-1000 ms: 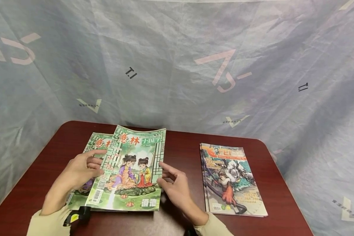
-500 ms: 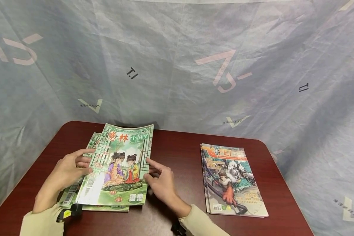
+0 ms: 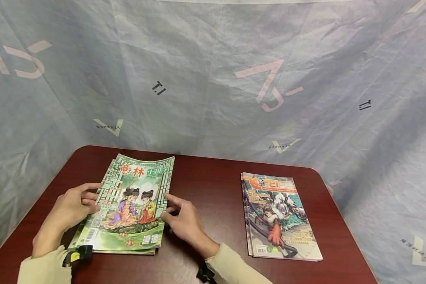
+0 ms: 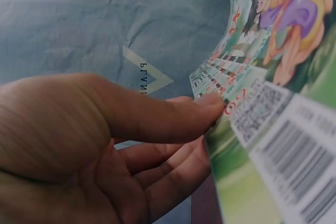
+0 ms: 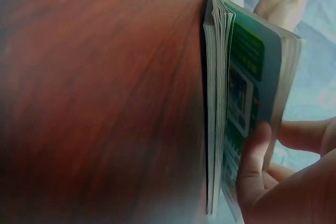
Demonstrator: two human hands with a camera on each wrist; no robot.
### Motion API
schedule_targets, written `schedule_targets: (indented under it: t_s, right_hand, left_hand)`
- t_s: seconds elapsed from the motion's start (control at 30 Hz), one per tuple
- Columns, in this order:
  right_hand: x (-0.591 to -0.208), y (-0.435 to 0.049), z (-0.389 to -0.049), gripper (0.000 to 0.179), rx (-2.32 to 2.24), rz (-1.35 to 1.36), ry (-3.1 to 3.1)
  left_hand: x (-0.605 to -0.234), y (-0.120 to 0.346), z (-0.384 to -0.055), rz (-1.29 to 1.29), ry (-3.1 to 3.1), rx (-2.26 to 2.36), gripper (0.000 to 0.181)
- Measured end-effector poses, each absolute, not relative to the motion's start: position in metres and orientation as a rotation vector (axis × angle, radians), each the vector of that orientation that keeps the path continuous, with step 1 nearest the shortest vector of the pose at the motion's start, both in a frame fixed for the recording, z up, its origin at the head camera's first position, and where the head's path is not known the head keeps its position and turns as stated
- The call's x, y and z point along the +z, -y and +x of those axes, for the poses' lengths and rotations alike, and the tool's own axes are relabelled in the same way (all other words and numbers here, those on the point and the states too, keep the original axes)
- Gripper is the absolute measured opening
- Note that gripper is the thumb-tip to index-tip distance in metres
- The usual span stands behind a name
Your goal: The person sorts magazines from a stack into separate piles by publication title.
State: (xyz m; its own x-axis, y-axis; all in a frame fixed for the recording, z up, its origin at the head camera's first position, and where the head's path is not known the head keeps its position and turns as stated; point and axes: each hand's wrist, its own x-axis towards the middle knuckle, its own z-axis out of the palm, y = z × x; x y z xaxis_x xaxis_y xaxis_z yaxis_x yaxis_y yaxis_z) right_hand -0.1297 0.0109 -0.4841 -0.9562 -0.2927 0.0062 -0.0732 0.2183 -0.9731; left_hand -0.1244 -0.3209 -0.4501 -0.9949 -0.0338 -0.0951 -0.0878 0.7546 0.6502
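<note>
A green magazine (image 3: 138, 221) with two cartoon children on its cover is held by both hands over a lower green stack (image 5: 212, 108). In the right wrist view its right side stands lifted off that stack, and part of its back cover shows. My left hand (image 3: 69, 207) pinches the left edge, thumb on the cover beside the barcode in the left wrist view. At the right edge, my right hand (image 3: 184, 221) grips the magazine between thumb and fingers. Most of the lower stack is hidden beneath it in the head view.
A second pile of magazines (image 3: 280, 221), with an orange title and a red-gloved figure, lies on the right of the dark red table (image 3: 213, 189). Grey fabric (image 3: 206, 79) with printed letters hangs behind the table and along its sides.
Both hands have carried the green magazine left and lowered it, so it now covers most of the green magazine beneath. The pile on the right has not moved.
</note>
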Motion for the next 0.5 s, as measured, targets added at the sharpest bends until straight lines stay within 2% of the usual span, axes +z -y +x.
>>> schedule_targets:
  t_s: [0.23, 0.5]
  right_hand:
    - [-0.4849, -0.0127, -0.1286, 0.062, -1.780, -0.382, -2.301]
    - [-0.4884, -0.0162, -0.1318, 0.067, -1.679, -0.391, -2.362]
  left_hand:
    - [-0.4515, 0.3239, -0.1249, -0.122, -2.838, 1.053, 0.069]
    - [-0.4539, 0.3231, -0.1246, -0.142, -2.818, 1.042, 0.058]
